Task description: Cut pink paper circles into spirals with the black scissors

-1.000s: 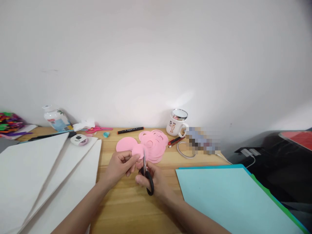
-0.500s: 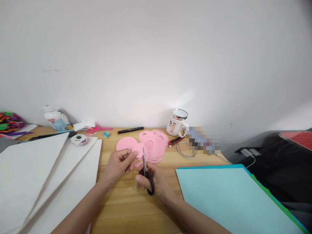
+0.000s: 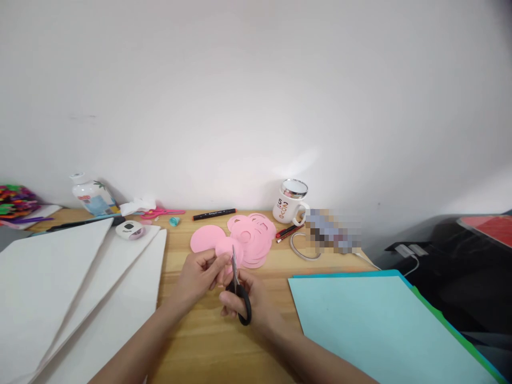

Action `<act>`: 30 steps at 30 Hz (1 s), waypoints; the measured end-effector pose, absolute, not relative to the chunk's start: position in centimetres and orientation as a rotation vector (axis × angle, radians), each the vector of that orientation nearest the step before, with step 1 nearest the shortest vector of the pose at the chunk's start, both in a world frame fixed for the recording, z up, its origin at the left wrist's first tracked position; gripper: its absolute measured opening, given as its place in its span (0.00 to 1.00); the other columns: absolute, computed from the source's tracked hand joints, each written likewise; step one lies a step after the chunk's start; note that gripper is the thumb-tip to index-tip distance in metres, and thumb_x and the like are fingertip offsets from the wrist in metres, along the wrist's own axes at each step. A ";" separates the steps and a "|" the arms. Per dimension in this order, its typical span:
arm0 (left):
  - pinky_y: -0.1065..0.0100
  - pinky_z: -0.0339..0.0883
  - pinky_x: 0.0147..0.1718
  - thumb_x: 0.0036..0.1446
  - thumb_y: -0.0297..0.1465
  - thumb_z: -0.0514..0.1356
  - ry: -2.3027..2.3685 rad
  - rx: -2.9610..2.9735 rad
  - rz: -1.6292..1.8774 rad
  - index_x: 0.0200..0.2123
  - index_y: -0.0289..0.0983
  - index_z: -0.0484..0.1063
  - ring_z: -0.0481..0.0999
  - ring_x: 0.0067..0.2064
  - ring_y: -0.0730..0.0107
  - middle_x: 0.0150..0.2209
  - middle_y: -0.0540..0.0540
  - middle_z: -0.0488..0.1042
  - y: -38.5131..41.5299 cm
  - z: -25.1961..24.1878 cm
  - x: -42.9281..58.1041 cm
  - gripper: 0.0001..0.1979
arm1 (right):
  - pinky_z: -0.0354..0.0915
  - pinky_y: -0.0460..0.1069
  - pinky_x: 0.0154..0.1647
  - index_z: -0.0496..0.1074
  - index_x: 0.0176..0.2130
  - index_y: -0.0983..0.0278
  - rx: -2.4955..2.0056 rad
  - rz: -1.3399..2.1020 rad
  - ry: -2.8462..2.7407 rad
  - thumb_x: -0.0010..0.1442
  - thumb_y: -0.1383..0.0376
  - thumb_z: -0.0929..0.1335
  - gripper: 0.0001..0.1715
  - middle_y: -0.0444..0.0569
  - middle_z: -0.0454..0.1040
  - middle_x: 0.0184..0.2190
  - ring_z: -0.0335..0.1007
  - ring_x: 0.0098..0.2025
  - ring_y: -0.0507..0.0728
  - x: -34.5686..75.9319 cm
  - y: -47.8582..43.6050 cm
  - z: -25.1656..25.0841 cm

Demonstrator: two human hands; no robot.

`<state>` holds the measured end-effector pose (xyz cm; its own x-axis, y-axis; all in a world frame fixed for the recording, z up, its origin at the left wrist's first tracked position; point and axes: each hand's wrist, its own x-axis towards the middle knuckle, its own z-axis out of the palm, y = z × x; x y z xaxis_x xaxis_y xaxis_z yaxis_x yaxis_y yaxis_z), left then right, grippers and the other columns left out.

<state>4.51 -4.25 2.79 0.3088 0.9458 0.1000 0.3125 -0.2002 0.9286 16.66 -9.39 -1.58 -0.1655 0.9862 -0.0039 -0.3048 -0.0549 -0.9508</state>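
Observation:
Between its thumb and fingers, my left hand (image 3: 204,272) pinches a pink paper circle (image 3: 226,247). My right hand (image 3: 250,296) is closed round the black handles of a pair of scissors (image 3: 242,303), whose blades point away from me at the circle's right part. How wide the blades stand apart is hard to make out. Just behind the hands lies a pile of pink paper cutouts (image 3: 256,237), several of them overlapping. A larger pink circle (image 3: 208,237) rests on the wooden table (image 3: 212,341) to the left of the pile.
White sheets (image 3: 132,288) lie on the left with a white tape dispenser (image 3: 130,230) on top. Behind are pink scissors (image 3: 162,213), a black marker (image 3: 214,214) and a white mug (image 3: 291,202). Light blue sheets (image 3: 380,320) cover the right side.
My left hand has shifted its grip and turned the pink circle, which shows more fully. My right hand with the scissors has moved slightly left, and the blades look closer together.

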 end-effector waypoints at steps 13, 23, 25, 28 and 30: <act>0.78 0.48 0.12 0.51 0.42 0.56 1.021 1.593 0.820 0.13 0.35 0.59 0.53 0.12 0.83 0.09 0.57 0.56 -4.3 2.8 4.5 0.21 | 0.50 0.44 0.21 0.64 0.29 0.63 -0.884 1.443 -1.130 0.39 0.50 0.72 0.25 0.41 0.62 0.21 0.51 0.21 0.49 17.1 -9.2 -0.3; 0.77 0.47 0.13 0.51 0.41 0.56 1.081 1.644 0.831 0.12 0.35 0.58 0.54 0.12 0.83 0.08 0.56 0.58 -3.9 2.6 4.2 0.21 | 0.56 0.44 0.20 0.64 0.30 0.64 -0.965 1.443 -1.098 0.40 0.52 0.72 0.23 0.39 0.62 0.17 0.55 0.19 0.48 17.0 -9.4 -1.0; 0.77 0.48 0.13 0.51 0.40 0.56 1.080 1.642 0.827 0.13 0.35 0.59 0.55 0.12 0.82 0.08 0.56 0.59 -3.9 2.6 4.1 0.21 | 0.57 0.44 0.20 0.64 0.29 0.64 -0.971 1.450 -1.090 0.41 0.53 0.72 0.22 0.39 0.63 0.17 0.56 0.18 0.48 17.0 -9.3 -1.0; 0.77 0.48 0.13 0.51 0.39 0.57 1.085 1.638 0.833 0.13 0.35 0.60 0.55 0.12 0.82 0.08 0.56 0.59 -3.9 2.6 4.1 0.20 | 0.58 0.44 0.19 0.63 0.29 0.64 -0.971 1.457 -1.090 0.41 0.53 0.72 0.22 0.39 0.63 0.17 0.58 0.18 0.48 17.0 -9.3 -1.0; 0.77 0.49 0.14 0.51 0.38 0.57 1.081 1.638 0.841 0.13 0.35 0.59 0.54 0.12 0.82 0.08 0.57 0.59 -3.9 2.6 4.0 0.20 | 0.58 0.44 0.18 0.63 0.28 0.64 -0.968 1.451 -1.086 0.41 0.53 0.72 0.22 0.38 0.63 0.16 0.58 0.17 0.48 17.0 -9.3 -1.0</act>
<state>4.02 -3.94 2.59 0.3680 0.9291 0.0359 0.2633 -0.1412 0.9543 17.00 -9.29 -1.04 -0.1398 0.9900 -0.0191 -0.2604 -0.0553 -0.9639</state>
